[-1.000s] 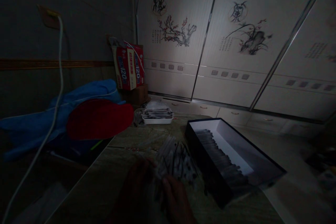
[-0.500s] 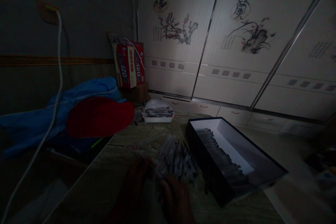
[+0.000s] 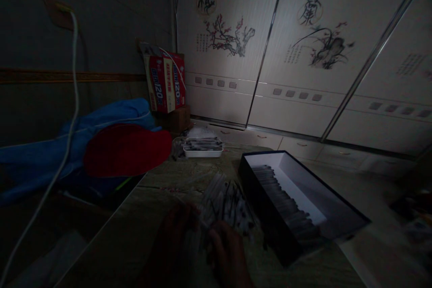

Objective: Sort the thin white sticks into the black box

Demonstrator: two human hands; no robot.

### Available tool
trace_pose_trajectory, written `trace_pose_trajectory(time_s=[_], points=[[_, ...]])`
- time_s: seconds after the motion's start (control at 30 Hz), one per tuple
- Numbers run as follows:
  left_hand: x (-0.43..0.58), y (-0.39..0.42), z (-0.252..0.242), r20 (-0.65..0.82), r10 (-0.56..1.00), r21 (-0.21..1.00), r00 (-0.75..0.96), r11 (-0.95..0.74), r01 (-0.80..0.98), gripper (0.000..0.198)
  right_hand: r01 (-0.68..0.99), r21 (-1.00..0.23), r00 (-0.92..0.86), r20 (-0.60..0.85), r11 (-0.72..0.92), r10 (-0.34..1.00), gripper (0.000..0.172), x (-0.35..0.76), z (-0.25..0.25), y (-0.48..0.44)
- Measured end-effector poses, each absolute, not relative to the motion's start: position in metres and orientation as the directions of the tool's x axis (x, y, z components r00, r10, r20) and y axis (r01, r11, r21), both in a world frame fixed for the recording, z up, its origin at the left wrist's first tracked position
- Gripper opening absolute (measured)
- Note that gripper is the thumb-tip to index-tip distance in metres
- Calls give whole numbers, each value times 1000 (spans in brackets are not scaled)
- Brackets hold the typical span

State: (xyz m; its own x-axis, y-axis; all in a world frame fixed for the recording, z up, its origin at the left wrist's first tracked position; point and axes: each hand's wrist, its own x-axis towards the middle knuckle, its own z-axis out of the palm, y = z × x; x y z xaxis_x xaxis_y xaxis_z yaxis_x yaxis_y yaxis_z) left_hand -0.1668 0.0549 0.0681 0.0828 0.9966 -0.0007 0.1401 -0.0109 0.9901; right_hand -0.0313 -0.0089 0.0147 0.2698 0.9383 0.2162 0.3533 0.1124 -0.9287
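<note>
In dim light, my left hand [image 3: 177,225] is closed with its fingers bent round one end of a thin, pale, pen-like stick [image 3: 203,223]. My right hand [image 3: 227,245] is curled at the other end, its thumb and fingers pressed together on it. Just beyond my hands lies a loose pile of similar clear sticks with dark parts [image 3: 225,204]. To the right stands an open dark box [image 3: 266,207] with a white inside, holding a row of such sticks [image 3: 286,200] along its near side. Fine detail between my fingers is lost in the dark.
A white tray [image 3: 203,154] full of sticks sits at the table's far edge, with a plastic bag beside it. Left of the table [image 3: 128,238] are a red round cushion [image 3: 128,150], blue cloth [image 3: 111,114] and a hanging white cable [image 3: 74,85]. A red carton [image 3: 165,83] stands behind.
My right hand has shifted very slightly, its fingers a little more raised. The left hand stays almost where it was. The view has tilted a touch.
</note>
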Motion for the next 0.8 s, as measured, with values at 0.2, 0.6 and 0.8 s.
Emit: trace_pose_trajectory(time_s=[0.2,0.6,0.8], points=[[-166,60,61,-56,992,998,113,51,43,37,361,-924,433,284,124,855,34,-34,5,-10],[-170,60,55,-24,993,997,119,15,70,37,398,-909,427,305,126,851,32,-32,4,-9],[-168,61,56,-23,992,999,126,19,31,36,454,-873,392,374,176,840,42,-29,2,-8]])
